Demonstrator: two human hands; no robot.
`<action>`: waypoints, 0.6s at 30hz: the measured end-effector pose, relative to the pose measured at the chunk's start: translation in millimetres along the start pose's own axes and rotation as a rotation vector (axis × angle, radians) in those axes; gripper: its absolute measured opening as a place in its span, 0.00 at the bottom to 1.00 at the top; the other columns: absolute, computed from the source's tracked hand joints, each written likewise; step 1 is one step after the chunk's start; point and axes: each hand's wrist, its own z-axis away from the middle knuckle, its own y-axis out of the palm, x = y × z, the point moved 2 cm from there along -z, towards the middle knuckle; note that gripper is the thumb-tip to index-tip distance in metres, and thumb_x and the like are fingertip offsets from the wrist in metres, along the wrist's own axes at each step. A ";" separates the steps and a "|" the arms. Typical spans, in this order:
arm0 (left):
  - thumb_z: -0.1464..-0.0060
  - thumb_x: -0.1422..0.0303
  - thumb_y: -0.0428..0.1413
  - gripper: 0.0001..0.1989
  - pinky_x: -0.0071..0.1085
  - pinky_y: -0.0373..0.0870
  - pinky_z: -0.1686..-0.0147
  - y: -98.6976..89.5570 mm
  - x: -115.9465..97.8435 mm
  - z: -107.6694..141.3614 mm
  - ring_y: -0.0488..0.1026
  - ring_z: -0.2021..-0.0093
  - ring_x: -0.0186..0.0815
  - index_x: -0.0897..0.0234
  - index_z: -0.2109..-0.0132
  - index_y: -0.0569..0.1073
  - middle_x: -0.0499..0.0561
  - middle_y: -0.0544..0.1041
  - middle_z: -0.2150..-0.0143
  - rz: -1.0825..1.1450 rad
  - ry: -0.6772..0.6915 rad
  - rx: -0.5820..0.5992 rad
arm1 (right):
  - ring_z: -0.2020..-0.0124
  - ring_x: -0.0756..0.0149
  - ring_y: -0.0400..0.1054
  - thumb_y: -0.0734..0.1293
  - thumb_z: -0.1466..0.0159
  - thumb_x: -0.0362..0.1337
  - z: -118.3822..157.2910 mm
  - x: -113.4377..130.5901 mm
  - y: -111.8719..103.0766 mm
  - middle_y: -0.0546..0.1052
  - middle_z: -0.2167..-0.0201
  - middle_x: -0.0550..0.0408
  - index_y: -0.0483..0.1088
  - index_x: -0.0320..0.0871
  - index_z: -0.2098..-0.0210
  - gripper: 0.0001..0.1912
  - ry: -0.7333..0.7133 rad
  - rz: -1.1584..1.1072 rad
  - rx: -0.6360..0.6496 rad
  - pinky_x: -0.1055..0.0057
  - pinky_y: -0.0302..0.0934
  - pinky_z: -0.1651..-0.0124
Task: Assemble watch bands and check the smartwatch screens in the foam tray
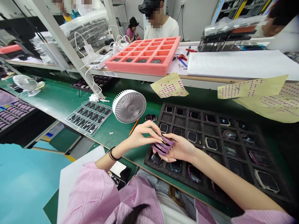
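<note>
My right hand (179, 147) is wrapped round a small stack of purple watch-like cases (162, 147), held above the near left part of a black foam tray (198, 126). From the left, my left hand (146, 135) reaches the same stack, its thumb and fingertips pinched at the upper edge of the cases. Small yellow and dark bits show between the cases there. Watch-shaped pieces with dark faces and purple, silver or blue frames sit in many of the tray's compartments.
A white fan (129, 106) stands behind my left hand, beside a clear tray of dark parts (90, 117). A pink foam tray (144, 53) and papers (240, 63) lie on the raised shelf. Several people sit beyond. Yellow sheets (169, 86) hang from the shelf edge.
</note>
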 end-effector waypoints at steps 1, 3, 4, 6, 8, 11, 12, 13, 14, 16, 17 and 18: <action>0.49 0.67 0.63 0.05 0.33 0.71 0.61 0.1 2.1 0.3 0.72 0.63 0.33 0.63 0.69 0.78 0.52 0.75 0.66 0.065 -0.065 0.026 | 0.78 0.64 0.70 0.56 0.35 0.43 0.5 0.2 0.2 0.78 0.67 0.41 0.70 0.34 0.64 0.19 0.009 0.012 -0.003 0.74 0.53 0.82; 0.50 0.66 0.64 0.06 0.33 0.70 0.58 2.6 6.6 1.2 0.71 0.60 0.34 0.64 0.70 0.77 0.53 0.73 0.63 0.182 -0.168 0.066 | 0.78 0.64 0.70 0.56 0.35 0.43 1.4 0.9 1.0 0.77 0.68 0.41 0.71 0.33 0.65 0.20 0.025 0.033 -0.009 0.74 0.53 0.82; 0.50 0.66 0.64 0.06 0.34 0.69 0.55 4.8 8.8 1.4 0.71 0.58 0.34 0.65 0.69 0.76 0.53 0.72 0.61 0.241 -0.211 0.077 | 0.78 0.64 0.70 0.56 0.35 0.43 1.9 1.3 1.4 0.77 0.68 0.41 0.71 0.32 0.65 0.20 0.029 0.043 -0.013 0.74 0.53 0.82; 0.49 0.67 0.63 0.09 0.35 0.68 0.52 10.5 13.0 0.9 0.71 0.54 0.35 0.65 0.64 0.72 0.54 0.71 0.57 0.362 -0.296 0.086 | 0.79 0.65 0.69 0.56 0.34 0.43 3.8 2.5 1.7 0.77 0.70 0.41 0.71 0.31 0.65 0.21 0.034 0.067 -0.030 0.75 0.53 0.82; 0.49 0.68 0.63 0.14 0.35 0.68 0.52 17.2 16.3 -1.6 0.72 0.54 0.34 0.64 0.60 0.67 0.54 0.71 0.54 0.475 -0.373 0.110 | 0.80 0.66 0.69 0.56 0.34 0.42 7.6 3.5 1.1 0.76 0.71 0.42 0.72 0.31 0.65 0.21 0.032 0.089 -0.063 0.75 0.53 0.83; 0.51 0.69 0.64 0.18 0.36 0.69 0.53 26.5 21.3 -9.5 0.74 0.55 0.34 0.63 0.58 0.62 0.55 0.71 0.52 0.540 -0.430 0.168 | 0.81 0.66 0.69 0.57 0.35 0.42 17.4 4.7 -1.6 0.77 0.71 0.43 0.71 0.32 0.66 0.19 0.016 0.104 -0.129 0.75 0.53 0.83; 0.51 0.69 0.65 0.19 0.35 0.69 0.54 29.1 23.9 -13.1 0.74 0.55 0.34 0.63 0.58 0.62 0.55 0.71 0.52 0.529 -0.439 0.174 | 0.81 0.66 0.69 0.57 0.35 0.42 21.7 5.5 -3.3 0.77 0.70 0.43 0.71 0.33 0.67 0.18 -0.001 0.110 -0.157 0.74 0.54 0.83; 0.52 0.68 0.65 0.20 0.35 0.69 0.56 31.6 27.1 -17.3 0.74 0.56 0.35 0.64 0.59 0.63 0.55 0.71 0.52 0.508 -0.450 0.169 | 0.81 0.66 0.69 0.58 0.36 0.43 26.4 6.9 -5.8 0.77 0.70 0.43 0.70 0.34 0.67 0.18 -0.029 0.125 -0.195 0.74 0.54 0.83; 0.54 0.67 0.66 0.21 0.34 0.69 0.57 34.3 30.8 -21.8 0.74 0.57 0.35 0.64 0.58 0.63 0.55 0.71 0.52 0.477 -0.464 0.161 | 0.80 0.66 0.69 0.59 0.36 0.43 31.5 9.0 -9.4 0.77 0.71 0.44 0.70 0.34 0.67 0.17 -0.067 0.152 -0.246 0.74 0.54 0.84; 0.57 0.66 0.67 0.24 0.34 0.70 0.58 42.1 38.1 -31.8 0.73 0.55 0.38 0.64 0.56 0.65 0.57 0.71 0.52 0.381 -0.481 0.152 | 0.80 0.65 0.70 0.61 0.37 0.44 43.2 16.0 -20.4 0.77 0.71 0.47 0.69 0.36 0.61 0.16 -0.175 0.259 -0.407 0.74 0.55 0.83; 0.57 0.65 0.67 0.25 0.35 0.70 0.57 48.1 41.0 -37.3 0.73 0.52 0.40 0.64 0.54 0.65 0.58 0.71 0.51 0.323 -0.471 0.164 | 0.80 0.65 0.69 0.62 0.38 0.44 50.0 20.6 -27.8 0.76 0.73 0.50 0.67 0.38 0.56 0.17 -0.238 0.343 -0.521 0.74 0.56 0.83; 0.57 0.65 0.67 0.27 0.36 0.70 0.56 56.1 43.3 -43.0 0.72 0.49 0.42 0.64 0.51 0.65 0.59 0.71 0.49 0.265 -0.445 0.191 | 0.81 0.65 0.68 0.64 0.39 0.44 57.3 25.7 -35.8 0.75 0.74 0.53 0.65 0.39 0.50 0.21 -0.301 0.448 -0.649 0.73 0.57 0.83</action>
